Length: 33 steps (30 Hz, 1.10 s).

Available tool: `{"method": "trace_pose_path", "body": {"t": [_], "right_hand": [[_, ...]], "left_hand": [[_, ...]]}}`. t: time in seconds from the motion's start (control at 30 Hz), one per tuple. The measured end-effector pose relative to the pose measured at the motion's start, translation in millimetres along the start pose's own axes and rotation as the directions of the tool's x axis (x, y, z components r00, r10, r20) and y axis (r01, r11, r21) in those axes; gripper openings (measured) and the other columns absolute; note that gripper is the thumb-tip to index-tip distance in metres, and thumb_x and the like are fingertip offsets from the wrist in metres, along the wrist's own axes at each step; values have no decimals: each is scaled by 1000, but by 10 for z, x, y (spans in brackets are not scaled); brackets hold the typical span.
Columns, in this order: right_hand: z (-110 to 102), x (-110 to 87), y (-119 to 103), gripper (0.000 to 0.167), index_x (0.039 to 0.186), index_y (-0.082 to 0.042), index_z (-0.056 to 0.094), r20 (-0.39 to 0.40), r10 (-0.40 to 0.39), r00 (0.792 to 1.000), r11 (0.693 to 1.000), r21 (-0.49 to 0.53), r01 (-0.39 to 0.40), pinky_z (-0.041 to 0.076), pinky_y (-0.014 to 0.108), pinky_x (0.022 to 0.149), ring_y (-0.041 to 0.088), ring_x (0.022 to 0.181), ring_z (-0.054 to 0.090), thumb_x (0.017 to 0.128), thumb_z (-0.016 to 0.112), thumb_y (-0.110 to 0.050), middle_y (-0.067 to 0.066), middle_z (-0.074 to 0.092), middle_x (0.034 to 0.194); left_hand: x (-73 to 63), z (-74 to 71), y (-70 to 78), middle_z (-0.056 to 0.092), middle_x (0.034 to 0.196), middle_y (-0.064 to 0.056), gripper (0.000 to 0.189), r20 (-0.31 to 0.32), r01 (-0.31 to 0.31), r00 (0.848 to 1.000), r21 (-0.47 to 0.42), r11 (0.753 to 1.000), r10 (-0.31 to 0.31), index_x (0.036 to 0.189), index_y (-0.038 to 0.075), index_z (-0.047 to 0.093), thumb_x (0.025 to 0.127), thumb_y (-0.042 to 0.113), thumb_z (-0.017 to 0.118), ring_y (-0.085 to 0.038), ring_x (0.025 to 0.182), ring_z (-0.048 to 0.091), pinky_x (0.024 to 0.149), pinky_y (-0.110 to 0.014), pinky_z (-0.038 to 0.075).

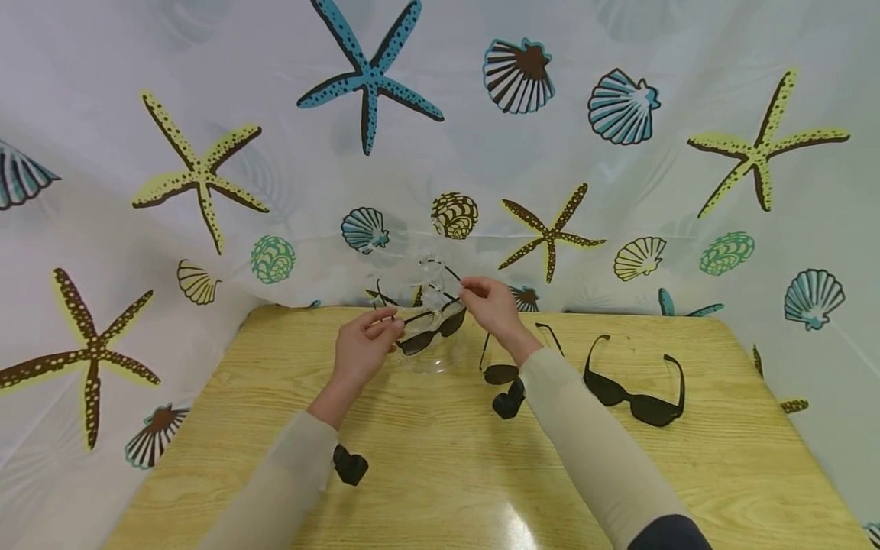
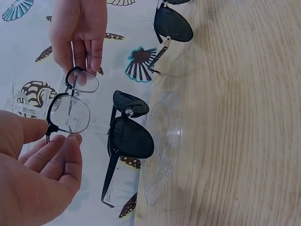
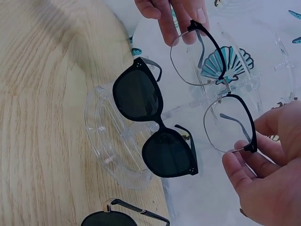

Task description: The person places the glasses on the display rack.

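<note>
On the wooden counter (image 1: pixel 426 473), sunglasses (image 1: pixel 627 396) are laid; beyond, clear glasses (image 3: pixel 226 86) are pinched at both ends by the left hand (image 1: pixel 364 345) and right hand (image 1: pixel 493 309), near the transparent stand (image 2: pixel 175 136). Placement seems underway; level, gentle seating is called for.

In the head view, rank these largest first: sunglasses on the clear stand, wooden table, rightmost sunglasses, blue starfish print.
Wooden table
Blue starfish print
Rightmost sunglasses
Sunglasses on the clear stand
That's apparent size only; nearness affects it.
</note>
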State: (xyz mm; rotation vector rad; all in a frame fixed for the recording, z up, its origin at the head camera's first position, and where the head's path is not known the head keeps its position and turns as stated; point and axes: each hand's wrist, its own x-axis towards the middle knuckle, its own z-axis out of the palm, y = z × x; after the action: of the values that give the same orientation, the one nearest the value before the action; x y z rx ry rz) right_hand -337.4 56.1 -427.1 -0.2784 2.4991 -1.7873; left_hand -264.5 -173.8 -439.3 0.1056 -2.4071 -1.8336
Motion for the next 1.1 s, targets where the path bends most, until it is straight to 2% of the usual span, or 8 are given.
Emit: {"method": "trace_pose_path", "body": {"t": [0.1,0.27,0.43,0.57,0.77,0.87,1.0,1.1], "right_hand": [[-1,25,5,44,149,-4,58,19,-15,1000,1000,6,15,49,51,112,35,137,57,108,58,-21,18,61,148],[9,55,11,48,153,-3,54,48,-29,998,1000,0,29,47,53,115,36,141,53,108,60,-19,19,58,150],[31,96,35,50,155,-3,51,53,-37,998,999,-24,38,47,52,115,36,140,54,108,59,-19,21,57,150],[47,127,54,50,155,-3,50,59,-42,997,998,-33,44,47,51,115,36,140,54,109,59,-19,22,56,151],[62,147,56,51,155,-3,50,65,-45,997,998,-35,47,49,51,113,35,139,55,108,59,-20,19,58,149],[71,159,73,52,156,-3,49,68,-43,997,998,-41,46,49,51,112,35,139,55,108,58,-21,20,57,150],[81,164,90,54,157,-2,47,72,-31,997,998,-50,34,49,52,111,36,138,56,108,58,-23,21,56,152],[86,158,91,54,157,-2,47,72,-22,997,998,-56,26,50,52,111,35,138,56,108,58,-23,21,55,153]], "left_hand": [[17,21,-1,73,131,-20,40,-19,5,1000,16,1000,-5,143,7,66,105,20,69,-33,100,78,81,-30,63],[44,67,-12,73,131,-19,40,-43,14,999,22,1000,-13,143,7,66,105,21,69,-30,99,79,74,-21,59],[60,110,-21,73,131,-19,41,-52,20,998,29,999,-18,143,7,65,105,22,69,-40,110,75,75,-22,60],[66,126,-27,73,131,-19,41,-66,22,998,31,999,-20,143,7,66,105,21,68,-40,111,75,74,-21,60],[69,126,-36,73,130,-20,38,-81,15,997,28,999,-13,140,7,67,105,20,69,-24,102,79,72,-18,59],[77,130,-45,73,129,-21,38,-82,14,997,15,1000,-13,141,6,67,105,19,68,-28,103,78,71,-18,58],[94,140,-63,73,129,-22,37,-83,24,996,1,1000,-24,141,6,67,105,17,68,-40,112,74,70,-17,58],[97,143,-73,73,130,-22,37,-81,31,996,5,1000,-30,141,6,67,105,17,67,-41,114,73,70,-17,58]]}}
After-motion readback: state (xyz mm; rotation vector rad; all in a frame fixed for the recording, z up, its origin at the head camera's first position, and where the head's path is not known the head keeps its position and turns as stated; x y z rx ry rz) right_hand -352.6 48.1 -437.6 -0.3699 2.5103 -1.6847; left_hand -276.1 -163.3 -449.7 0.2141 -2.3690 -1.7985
